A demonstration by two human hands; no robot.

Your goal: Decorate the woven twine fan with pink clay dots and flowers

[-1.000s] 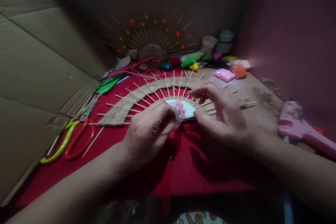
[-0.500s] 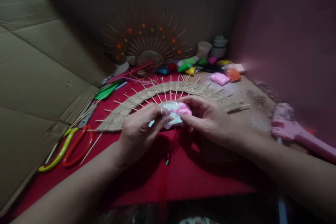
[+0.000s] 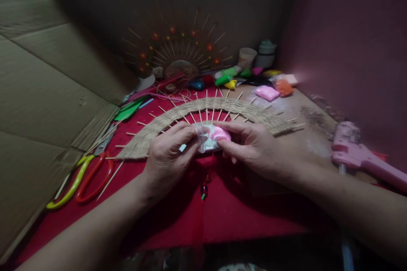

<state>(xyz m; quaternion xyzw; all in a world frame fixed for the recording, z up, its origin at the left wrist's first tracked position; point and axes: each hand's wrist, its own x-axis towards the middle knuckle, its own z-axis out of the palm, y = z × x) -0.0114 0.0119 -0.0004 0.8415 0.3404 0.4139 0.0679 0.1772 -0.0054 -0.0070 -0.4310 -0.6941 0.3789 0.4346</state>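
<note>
Your left hand [image 3: 171,150] pinches the clear end of a plastic packet [image 3: 220,134], and your right hand [image 3: 254,148] holds its pink-filled end between thumb and fingers. The packet is above the base of the woven fan [image 3: 190,106], midway between the red surface's [image 3: 270,218] left and right edges. Scissors [image 3: 82,175] lie along the left edge, a pink glue gun [image 3: 352,150] near the right.

Glossy, crinkled plastic packet [image 3: 213,135]
</note>
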